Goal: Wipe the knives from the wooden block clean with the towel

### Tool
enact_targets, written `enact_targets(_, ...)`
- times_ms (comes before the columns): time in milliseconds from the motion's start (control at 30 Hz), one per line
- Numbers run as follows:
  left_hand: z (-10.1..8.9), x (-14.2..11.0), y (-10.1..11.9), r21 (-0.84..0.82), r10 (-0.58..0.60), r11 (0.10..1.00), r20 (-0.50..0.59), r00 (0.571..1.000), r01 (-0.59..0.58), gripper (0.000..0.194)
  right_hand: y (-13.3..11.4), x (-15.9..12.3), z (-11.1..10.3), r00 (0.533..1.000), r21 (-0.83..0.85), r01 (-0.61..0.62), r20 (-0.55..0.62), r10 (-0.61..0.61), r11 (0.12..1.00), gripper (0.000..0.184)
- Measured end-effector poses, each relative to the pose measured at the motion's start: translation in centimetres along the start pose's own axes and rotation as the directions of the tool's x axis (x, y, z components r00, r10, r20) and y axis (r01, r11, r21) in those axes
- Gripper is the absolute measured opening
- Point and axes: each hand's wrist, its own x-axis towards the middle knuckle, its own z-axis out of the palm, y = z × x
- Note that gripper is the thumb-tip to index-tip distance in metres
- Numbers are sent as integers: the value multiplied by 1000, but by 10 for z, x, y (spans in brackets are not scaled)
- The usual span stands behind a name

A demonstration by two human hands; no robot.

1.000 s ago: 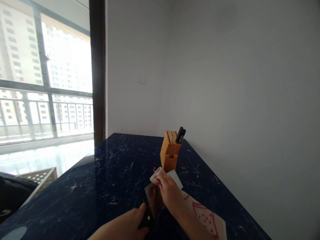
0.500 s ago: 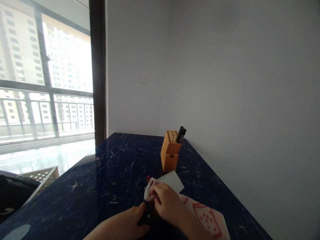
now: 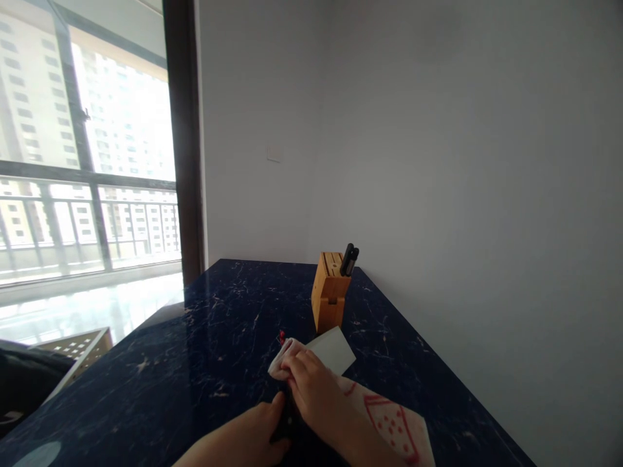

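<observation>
knife block (image 3: 329, 293) holds two black knives (image 3: 349, 259) beyond right hand (image 3: 311, 383)

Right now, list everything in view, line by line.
countertop: one, dark blue with pale veins, under everything below
knife block: one, light wood, at the countertop's far end
knife handles: two, black, upright in the block
white sheet: one, white, on the countertop behind the hands
red-patterned cloth: one, pale with red marks, on the countertop right of the hands
small red item: one, red, just beyond the pale cloth
switch plate: one, white, on the wall
window: one, bright, left, railing and tower blocks beyond
black-handled knife: one, black handle, in the left hand
pale cloth: one, pale, in the right hand
left hand: one, gripping the knife handle
right hand: one, closed on the cloth
</observation>
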Motion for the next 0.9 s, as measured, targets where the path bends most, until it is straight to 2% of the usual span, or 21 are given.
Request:
enact_targets(100, -1, 0, 0, -4, -13, 1000, 6, 1000, 13, 36, 11, 1, 4, 999, -32, -17, -50, 15, 999, 28)
enact_targets(200, -1, 0, -1, -27, -1, 1000, 0, 1000, 1, 29, 28, 3, 5, 985, -79, -141, -108, 133, 987, 25)
enact_targets(267, -1, -1, -2, -44, 6, 999, -9, 1000, -7, 26, 34, 3, 4, 977, -96, -194, -108, 183, 976, 24)
enact_targets(333, -1, -1, -2, -55, 0, 999, -3, 1000, 0, 25, 32, 2, 2, 983, -87, -176, -76, 170, 980, 23)
enact_targets(467, -4, 0, -1, -51, -27, 998, 5, 1000, 28, 27, 13, -1, -5, 997, -12, -69, 33, 69, 998, 24)
enact_targets(533, -5, 0, -1, -50, -30, 998, -3, 1000, 30, 27, 8, -3, -10, 994, -2, -68, 91, 68, 998, 23)
enact_targets(700, -2, 2, -11, -107, -41, 993, 46, 998, 46, 25, 15, -15, -23, 946, -61, -150, 283, 162, 987, 19)
enact_targets(767, -1, 4, -15, -125, -48, 991, 58, 997, 55, 25, 19, -20, -25, 925, -55, -151, 344, 161, 987, 15)
enact_targets(833, 0, 6, -18, -124, -47, 991, 58, 997, 54, 24, 20, -23, -25, 928, -18, -131, 349, 129, 991, 13)
enact_targets(900, -1, 7, -18, -110, -49, 992, 41, 998, 54, 23, 19, -22, -22, 948, 19, -122, 299, 111, 992, 15)
